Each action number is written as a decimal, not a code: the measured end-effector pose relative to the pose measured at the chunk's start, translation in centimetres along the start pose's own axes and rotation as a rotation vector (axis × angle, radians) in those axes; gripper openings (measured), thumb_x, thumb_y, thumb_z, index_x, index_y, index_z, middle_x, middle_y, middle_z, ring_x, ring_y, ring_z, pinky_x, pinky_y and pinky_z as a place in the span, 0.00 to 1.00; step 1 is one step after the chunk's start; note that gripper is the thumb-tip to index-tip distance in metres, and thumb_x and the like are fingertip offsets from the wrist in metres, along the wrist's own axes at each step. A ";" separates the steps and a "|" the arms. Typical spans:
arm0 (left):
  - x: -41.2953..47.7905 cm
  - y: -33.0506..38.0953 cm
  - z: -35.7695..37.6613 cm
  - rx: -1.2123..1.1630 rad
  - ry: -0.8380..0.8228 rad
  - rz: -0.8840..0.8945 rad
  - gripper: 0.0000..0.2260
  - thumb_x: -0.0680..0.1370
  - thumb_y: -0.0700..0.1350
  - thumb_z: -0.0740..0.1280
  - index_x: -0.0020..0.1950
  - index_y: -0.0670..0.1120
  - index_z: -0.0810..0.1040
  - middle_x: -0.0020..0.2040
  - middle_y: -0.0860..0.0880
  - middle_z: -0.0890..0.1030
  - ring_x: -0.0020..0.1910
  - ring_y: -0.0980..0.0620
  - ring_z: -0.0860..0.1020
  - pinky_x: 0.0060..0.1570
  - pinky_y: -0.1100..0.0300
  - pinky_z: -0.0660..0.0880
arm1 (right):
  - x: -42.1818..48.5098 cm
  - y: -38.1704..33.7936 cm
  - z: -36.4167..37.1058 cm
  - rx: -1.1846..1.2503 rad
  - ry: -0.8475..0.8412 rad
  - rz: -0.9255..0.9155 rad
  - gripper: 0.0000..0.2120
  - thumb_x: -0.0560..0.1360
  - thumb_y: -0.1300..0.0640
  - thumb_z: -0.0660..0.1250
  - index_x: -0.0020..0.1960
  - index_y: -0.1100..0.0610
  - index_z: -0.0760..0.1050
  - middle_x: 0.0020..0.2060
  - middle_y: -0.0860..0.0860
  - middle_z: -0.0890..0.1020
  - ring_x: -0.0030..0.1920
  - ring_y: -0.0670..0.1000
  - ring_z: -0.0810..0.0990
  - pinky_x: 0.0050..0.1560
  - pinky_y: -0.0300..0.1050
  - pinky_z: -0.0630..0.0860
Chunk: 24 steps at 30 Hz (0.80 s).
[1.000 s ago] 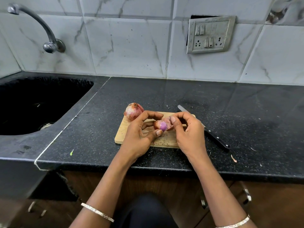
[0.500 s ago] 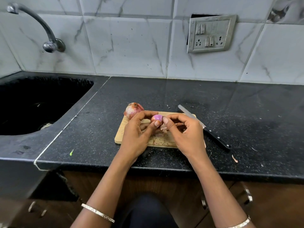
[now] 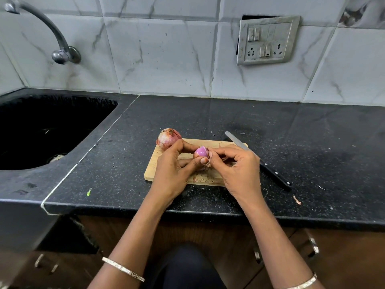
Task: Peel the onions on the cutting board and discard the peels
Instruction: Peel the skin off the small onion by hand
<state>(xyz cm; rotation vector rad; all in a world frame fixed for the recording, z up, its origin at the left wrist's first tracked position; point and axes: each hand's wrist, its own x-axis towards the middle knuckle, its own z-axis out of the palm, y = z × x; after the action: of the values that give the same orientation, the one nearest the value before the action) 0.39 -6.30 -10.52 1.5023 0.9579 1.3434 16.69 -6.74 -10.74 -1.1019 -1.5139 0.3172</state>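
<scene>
Onion (image 3: 201,152) shows more bare purple than a second ago, left hand (image 3: 170,174) gripping it, right hand (image 3: 239,172) pinching its peel (image 3: 209,162).

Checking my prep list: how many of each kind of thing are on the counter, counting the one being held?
Onions: 2 (unpeeled onion, part-peeled onion)
Knife: 1
Cutting board: 1
Total: 4

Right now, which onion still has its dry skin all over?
The bigger onion at the cutting board's far-left corner; the small onion gripped by left hand and right hand shows purple flesh.
</scene>
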 end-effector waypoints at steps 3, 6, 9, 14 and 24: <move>-0.1 0.1 0.0 -0.011 -0.007 -0.001 0.15 0.72 0.42 0.76 0.55 0.38 0.78 0.52 0.45 0.86 0.45 0.46 0.87 0.47 0.55 0.84 | 0.0 0.0 0.1 -0.046 0.033 -0.015 0.02 0.73 0.60 0.76 0.44 0.54 0.87 0.39 0.44 0.86 0.41 0.46 0.84 0.43 0.48 0.80; -0.1 0.1 0.0 0.003 0.018 0.013 0.13 0.74 0.38 0.75 0.56 0.38 0.78 0.50 0.50 0.85 0.44 0.50 0.87 0.44 0.60 0.83 | 0.0 -0.4 -0.1 0.006 0.015 0.001 0.03 0.75 0.59 0.76 0.48 0.55 0.87 0.41 0.44 0.87 0.43 0.46 0.85 0.45 0.46 0.81; 0.0 0.1 0.0 0.021 0.043 0.026 0.12 0.75 0.37 0.75 0.56 0.37 0.78 0.49 0.49 0.85 0.43 0.53 0.86 0.43 0.64 0.81 | -0.1 -0.9 -0.3 0.080 -0.026 0.002 0.06 0.74 0.59 0.76 0.51 0.56 0.87 0.44 0.44 0.87 0.47 0.44 0.86 0.48 0.42 0.81; 0.0 0.1 -0.2 0.020 0.052 0.025 0.12 0.74 0.36 0.76 0.55 0.37 0.79 0.50 0.44 0.85 0.43 0.52 0.87 0.43 0.64 0.81 | -0.2 -0.8 -0.3 0.092 -0.015 0.010 0.05 0.74 0.60 0.76 0.49 0.57 0.87 0.41 0.44 0.87 0.44 0.44 0.86 0.44 0.40 0.81; -0.1 0.3 0.0 0.003 0.059 0.017 0.11 0.74 0.37 0.76 0.55 0.36 0.80 0.44 0.51 0.86 0.39 0.57 0.85 0.40 0.67 0.80 | -0.2 -1.0 -0.2 -0.001 0.021 -0.022 0.04 0.74 0.62 0.75 0.48 0.57 0.87 0.41 0.44 0.87 0.43 0.45 0.85 0.44 0.42 0.81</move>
<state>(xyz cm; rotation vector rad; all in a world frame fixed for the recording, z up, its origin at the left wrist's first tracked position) 0.39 -6.49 -10.25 1.4837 0.9863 1.4058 16.37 -7.52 -10.09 -1.0857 -1.5066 0.2894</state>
